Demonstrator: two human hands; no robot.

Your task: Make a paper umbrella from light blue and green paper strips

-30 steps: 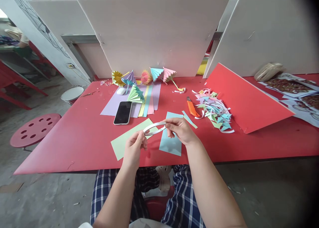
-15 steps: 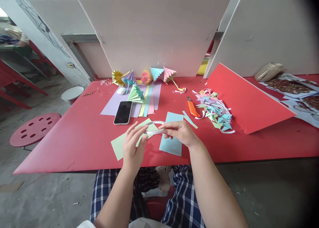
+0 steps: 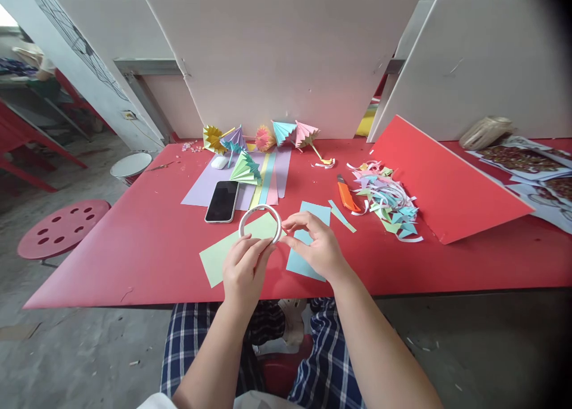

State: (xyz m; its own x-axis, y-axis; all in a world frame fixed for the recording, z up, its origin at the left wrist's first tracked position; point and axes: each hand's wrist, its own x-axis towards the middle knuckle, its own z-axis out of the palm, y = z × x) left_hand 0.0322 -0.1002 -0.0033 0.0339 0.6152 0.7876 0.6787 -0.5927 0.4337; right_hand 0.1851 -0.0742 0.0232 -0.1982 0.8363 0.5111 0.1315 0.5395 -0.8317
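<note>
My left hand (image 3: 243, 269) grips the lower edge of a thin white roll of tape (image 3: 242, 219), holding it upright so its round opening faces me. Just to the right of the roll is my right hand (image 3: 319, 248), thumb and forefinger apart, their tips close to its edge. Whether they touch it I cannot tell. Beneath the roll lies a light green paper sheet (image 3: 217, 259), partly covered by my left hand. A light blue sheet (image 3: 306, 267) lies under my right hand, with narrow paper strips (image 3: 342, 217) beside it.
Behind the hands are a phone (image 3: 222, 202), coloured paper sheets (image 3: 201, 189) and several folded paper umbrellas (image 3: 246, 169). An orange utility knife (image 3: 346, 194) lies by a heap of paper scraps (image 3: 388, 197). A tilted red board (image 3: 451, 186) stands at the right.
The tape roll has turned from nearly edge-on to upright and shifted slightly left in my left hand. My right hand has let go of its edge and spread its thumb and forefinger.
</note>
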